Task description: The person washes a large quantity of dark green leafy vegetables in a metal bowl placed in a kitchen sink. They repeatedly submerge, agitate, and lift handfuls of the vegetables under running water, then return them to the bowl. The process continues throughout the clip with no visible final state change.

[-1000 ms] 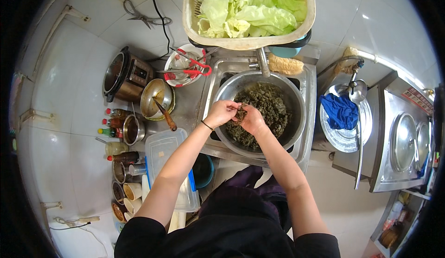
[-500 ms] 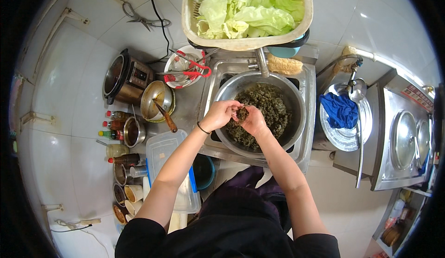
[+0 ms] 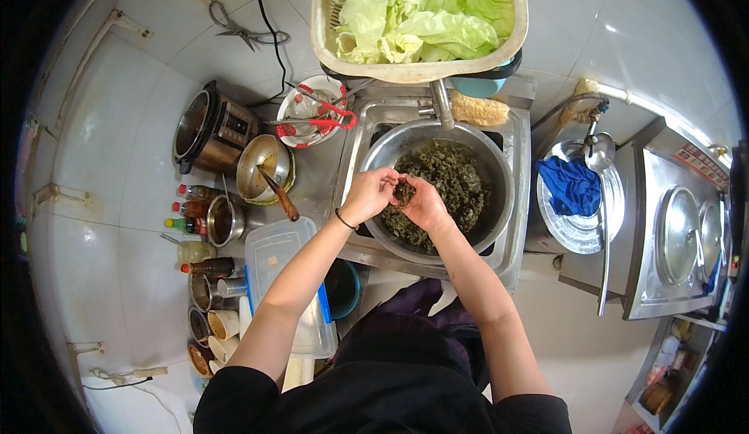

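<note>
Over the near rim of the steel bowl (image 3: pixel 491 153) in the sink, the left hand (image 3: pixel 367 194) and right hand (image 3: pixel 425 204) press together, clenched around a clump of dark chopped greens (image 3: pixel 404 191). Beyond, a basket of cabbage leaves (image 3: pixel 413 21) sits at the surface's far edge.

A single head-worn fisheye view looks almost straight down from above the person's shoulders, close over the metal bowl (image 3: pixel 437 192) in the sink (image 3: pixel 511 223). Forearms enter from the lower edge (straight lines bow near the rim), with the surface (image 3: pixel 312 180) spreading leftward.
</note>
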Available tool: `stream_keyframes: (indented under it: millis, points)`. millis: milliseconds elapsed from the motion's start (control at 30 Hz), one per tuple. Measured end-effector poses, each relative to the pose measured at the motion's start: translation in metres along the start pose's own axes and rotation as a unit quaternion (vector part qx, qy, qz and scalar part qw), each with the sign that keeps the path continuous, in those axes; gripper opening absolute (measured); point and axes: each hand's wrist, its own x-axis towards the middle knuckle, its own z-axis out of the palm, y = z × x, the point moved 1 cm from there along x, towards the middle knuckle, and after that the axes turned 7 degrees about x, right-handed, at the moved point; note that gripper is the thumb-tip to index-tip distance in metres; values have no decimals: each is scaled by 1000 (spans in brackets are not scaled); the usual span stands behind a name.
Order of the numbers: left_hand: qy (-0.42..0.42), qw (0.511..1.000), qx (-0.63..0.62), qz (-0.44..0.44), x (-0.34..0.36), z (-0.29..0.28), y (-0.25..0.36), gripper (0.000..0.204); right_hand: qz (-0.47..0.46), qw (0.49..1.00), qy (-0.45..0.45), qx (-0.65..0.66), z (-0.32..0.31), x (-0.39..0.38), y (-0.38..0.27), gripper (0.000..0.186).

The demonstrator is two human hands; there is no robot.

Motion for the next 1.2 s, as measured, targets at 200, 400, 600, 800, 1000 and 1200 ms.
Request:
stream_keyframes:
  millis: [200, 400, 600, 800, 1000, 1200]
  points:
    - [-38, 989, -128, -61, 6, 5, -22, 44, -29, 998, -47, -35, -5, 0, 2, 15]
    - [-121, 955, -230, -140, -3, -2, -2, 67, -62, 994, -56, -77, -6, 0, 6, 13]
    - [-133, 946, -251, -154, -3, -2, -11, 74, -79, 992, -12, -94, -4, -3, 8, 17]
    - [-147, 953, -221, -145, -5, -4, -3, 73, -95, 988, -12, -119, -15, 5, 10, 26]
    - [-140, 958, -201, -147, -8, -11, 4, 67, -98, 990, -14, -103, -11, 0, 7, 23]
    - [-99, 974, -171, -108, -9, -16, 12, 62, -85, 992, -10, -90, -9, -3, 0, 19]
